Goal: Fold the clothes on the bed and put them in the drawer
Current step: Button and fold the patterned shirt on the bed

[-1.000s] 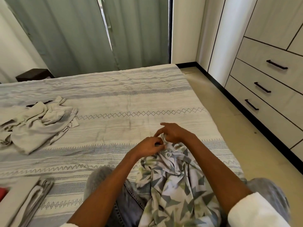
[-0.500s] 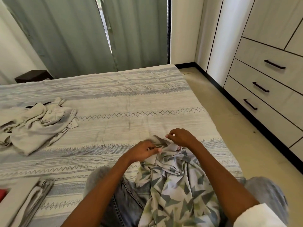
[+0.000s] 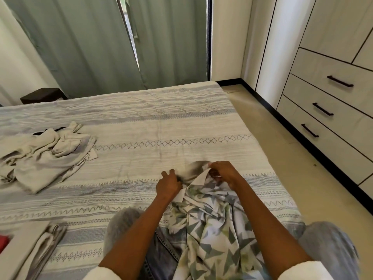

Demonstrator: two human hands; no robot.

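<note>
Folded grey cloth (image 3: pixel 43 242): lying at the bed's near left corner. Crumpled beige garment (image 3: pixel 43 158): lying on the striped bedspread (image 3: pixel 161 126), left side, well apart from the hands. Left hand (image 3: pixel 169 184): gripping the patterned shirt (image 3: pixel 212 229) at its collar, fingers curled. Patterned shirt: draping from the bedspread's near edge over the lap. Right hand (image 3: pixel 223 171): pinching the collar's far point. Drawers (image 3: pixel 331 110): standing closed beside the bed, right.

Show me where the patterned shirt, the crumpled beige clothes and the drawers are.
patterned shirt (image 3: pixel 214 235), head view, on its bunched middle.
crumpled beige clothes (image 3: pixel 44 158), head view, middle of the pile.
drawers (image 3: pixel 314 91), head view, front of the upper one.
</note>
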